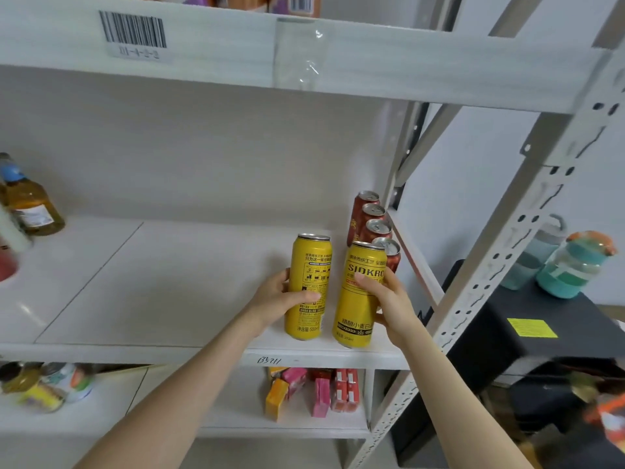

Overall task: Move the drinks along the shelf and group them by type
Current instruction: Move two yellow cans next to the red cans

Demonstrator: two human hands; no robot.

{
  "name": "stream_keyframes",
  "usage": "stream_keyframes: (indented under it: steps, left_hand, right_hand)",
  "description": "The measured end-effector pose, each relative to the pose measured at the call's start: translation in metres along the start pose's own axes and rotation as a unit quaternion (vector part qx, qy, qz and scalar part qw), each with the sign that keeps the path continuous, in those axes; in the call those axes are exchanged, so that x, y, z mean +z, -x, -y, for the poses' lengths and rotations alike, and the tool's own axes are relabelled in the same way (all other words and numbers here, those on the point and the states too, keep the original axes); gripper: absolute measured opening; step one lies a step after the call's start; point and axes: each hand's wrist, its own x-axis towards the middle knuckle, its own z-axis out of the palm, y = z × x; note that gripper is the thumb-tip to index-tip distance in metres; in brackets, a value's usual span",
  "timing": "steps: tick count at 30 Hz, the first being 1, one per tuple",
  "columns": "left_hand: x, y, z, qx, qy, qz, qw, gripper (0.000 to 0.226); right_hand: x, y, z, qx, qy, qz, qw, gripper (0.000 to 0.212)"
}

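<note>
Left hand (280, 299) gripped left yellow can (309, 286), right hand (389, 299) right yellow can (360, 296); pushing back could topple red cans (372, 225).

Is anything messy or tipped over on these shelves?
Yes. The small cartons on the lower shelf lean every way in a jumble. The left yellow can, right yellow can and red cans stand upright.

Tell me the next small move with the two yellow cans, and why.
Probably slide the left yellow can rightward against the right yellow can. The left hand grips one, the right hand grips the other, both upright, with a gap between them; the red cans already stand in a row behind the right one.
</note>
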Motion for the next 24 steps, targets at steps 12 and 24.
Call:
stream_keyframes:
  steps: [12,24]
  left_hand:
    - [-0.046,-0.059,0.002,-0.004,-0.005,-0.038,0.999,0.057]
    - [-0.086,-0.145,0.016,0.023,-0.013,-0.038,0.999,0.05]
  right_hand:
    - [0.036,-0.074,-0.005,-0.027,-0.039,0.041,0.998,0.056]
    - [0.064,-0.164,-0.012,-0.083,-0.04,-0.015,0.996,0.048]
